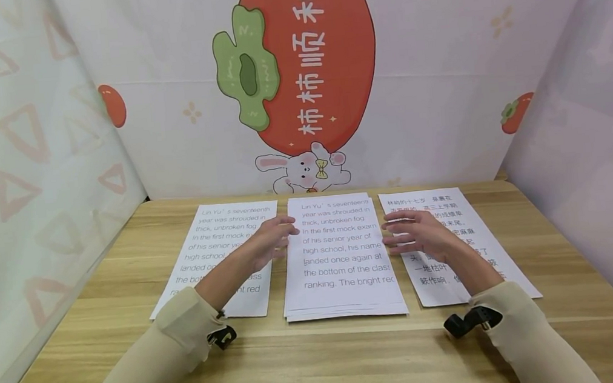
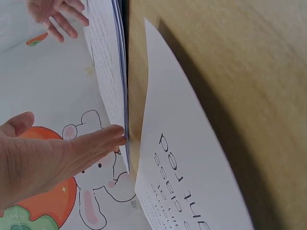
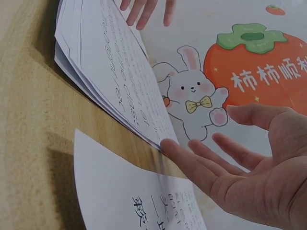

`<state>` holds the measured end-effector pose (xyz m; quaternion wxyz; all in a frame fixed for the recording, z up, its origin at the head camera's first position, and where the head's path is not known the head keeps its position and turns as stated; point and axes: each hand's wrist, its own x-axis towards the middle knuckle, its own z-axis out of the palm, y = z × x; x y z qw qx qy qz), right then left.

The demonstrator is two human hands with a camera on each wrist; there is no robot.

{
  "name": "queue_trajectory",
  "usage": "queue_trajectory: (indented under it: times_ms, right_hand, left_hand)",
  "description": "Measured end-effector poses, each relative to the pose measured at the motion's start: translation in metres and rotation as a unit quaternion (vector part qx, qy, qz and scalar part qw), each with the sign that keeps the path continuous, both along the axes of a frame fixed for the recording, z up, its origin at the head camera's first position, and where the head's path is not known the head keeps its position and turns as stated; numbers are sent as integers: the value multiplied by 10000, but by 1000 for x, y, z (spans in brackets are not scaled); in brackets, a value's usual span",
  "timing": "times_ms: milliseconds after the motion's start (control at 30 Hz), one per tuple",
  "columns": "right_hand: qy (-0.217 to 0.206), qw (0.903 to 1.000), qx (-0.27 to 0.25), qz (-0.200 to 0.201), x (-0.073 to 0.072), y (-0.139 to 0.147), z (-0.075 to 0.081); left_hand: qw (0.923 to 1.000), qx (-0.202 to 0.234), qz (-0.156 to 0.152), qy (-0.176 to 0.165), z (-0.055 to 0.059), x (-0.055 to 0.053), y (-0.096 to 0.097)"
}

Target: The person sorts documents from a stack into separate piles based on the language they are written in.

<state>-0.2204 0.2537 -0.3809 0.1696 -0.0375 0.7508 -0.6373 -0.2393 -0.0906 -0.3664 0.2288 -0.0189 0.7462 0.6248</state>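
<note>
A stack of printed English sheets [image 1: 343, 298] lies in the middle of the table, its lower edges slightly uneven. My left hand [image 1: 269, 240] is at the stack's left edge, fingers extended and fingertips right at the paper side in the left wrist view. On the opposite side my right hand [image 1: 420, 236] has its fingers spread, with fingertips close to the stack's right edge. Beneath the left forearm lies an English sheet [image 1: 216, 224]. Under the right hand is a sheet with Chinese text [image 1: 450, 203], partly hidden by hand and wrist. Neither hand grips anything.
The wooden table [image 1: 343, 364] meets a fabric backdrop [image 1: 431, 113] with persimmon and rabbit drawings at its far edge. Pale cloth walls stand left and right. Each wrist wears a black strap mount [image 1: 471, 321]. Corners of the outer sheets curl up off the table.
</note>
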Motion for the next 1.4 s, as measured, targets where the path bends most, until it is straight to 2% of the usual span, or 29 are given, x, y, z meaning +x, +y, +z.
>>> queue_trajectory:
  times_ms: [167,600,1000,1233,1400]
  right_hand:
    - [6,10000,-29,12,1,-1,1]
    - [43,9998,-16,-178,-1,-1,-3]
    - [204,9973,-110,-701,-2,-10,-7]
    - [469,9937,307,-973,-7,-18,-10]
    - [410,9925,518,-1032,-10,-22,-15]
  left_hand:
    - [10000,-38,-15,46,1,1,0]
    - [9999,46,77,-87,1,-1,2]
    - [10000,44,52,-70,1,1,4]
    - [10000,70,15,-40,1,1,3]
    - [9999,109,25,-84,1,2,4]
